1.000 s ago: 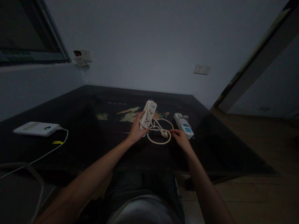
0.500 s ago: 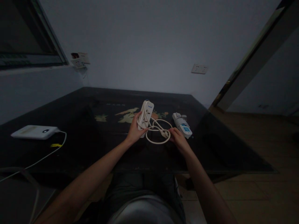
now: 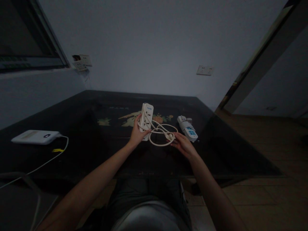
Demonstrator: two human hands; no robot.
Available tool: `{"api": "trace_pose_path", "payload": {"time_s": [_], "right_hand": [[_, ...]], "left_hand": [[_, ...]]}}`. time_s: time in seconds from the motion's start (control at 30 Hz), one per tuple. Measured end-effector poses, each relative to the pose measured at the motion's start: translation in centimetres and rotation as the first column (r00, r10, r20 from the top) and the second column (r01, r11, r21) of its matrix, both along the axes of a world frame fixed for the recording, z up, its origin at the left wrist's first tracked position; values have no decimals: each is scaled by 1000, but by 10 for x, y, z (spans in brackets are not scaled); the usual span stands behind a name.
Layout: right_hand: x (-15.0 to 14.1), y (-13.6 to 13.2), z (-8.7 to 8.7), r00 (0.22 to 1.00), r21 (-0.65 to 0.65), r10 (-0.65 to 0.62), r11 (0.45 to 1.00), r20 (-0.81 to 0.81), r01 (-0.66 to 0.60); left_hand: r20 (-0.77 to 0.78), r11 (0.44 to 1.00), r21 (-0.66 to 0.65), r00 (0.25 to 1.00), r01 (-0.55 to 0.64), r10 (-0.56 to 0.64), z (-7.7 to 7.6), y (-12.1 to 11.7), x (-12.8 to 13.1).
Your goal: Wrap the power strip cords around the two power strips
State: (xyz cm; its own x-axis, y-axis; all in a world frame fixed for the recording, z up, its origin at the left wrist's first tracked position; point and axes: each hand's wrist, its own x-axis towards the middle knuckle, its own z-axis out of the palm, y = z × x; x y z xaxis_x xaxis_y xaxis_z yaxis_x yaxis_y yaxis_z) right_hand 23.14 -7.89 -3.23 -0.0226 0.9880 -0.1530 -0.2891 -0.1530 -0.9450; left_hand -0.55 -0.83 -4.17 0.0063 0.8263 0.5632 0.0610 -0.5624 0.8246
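Observation:
A white power strip [image 3: 148,113] is tilted up over the middle of the dark table, gripped along its left side by my left hand [image 3: 138,133]. Its white cord [image 3: 160,145] crosses the strip's face and hangs in loose loops to the right. My right hand [image 3: 184,144] pinches the cord at the right end of those loops, close to the plug [image 3: 169,136]; some of its lower fingers are spread. To the right of that hand lies a second power strip [image 3: 191,132] with blue sockets, its cord wound round it.
On the left of the dark table [image 3: 96,160] lies a white power bank [image 3: 36,137] with a cable [image 3: 51,157] running off the near edge. A yellow tag [image 3: 58,150] is beside it. Wall sockets [image 3: 204,70] are beyond the table.
My left hand has shifted the power strip a little to the left and turned it more upright. The cord loops moved along with it, and my right hand's fingers have opened out somewhat.

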Motion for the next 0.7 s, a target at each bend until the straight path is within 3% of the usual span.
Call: {"api": "trace_pose_path", "payload": {"time_s": [0.33, 0.53, 0.7], "right_hand": [[-4, -1, -1, 993, -39, 76, 997, 94, -72], [-10, -10, 12, 967, 111, 114, 984, 229, -142], [-18, -16, 12, 941, 238, 74, 958, 331, -159]], "left_hand": [[28, 1000, -4, 999, -28, 28, -4, 7, -3], [62, 999, -32, 998, -19, 21, -1, 7, -5], [136, 997, -75, 991, -2, 12, 2, 9, -9]]}}
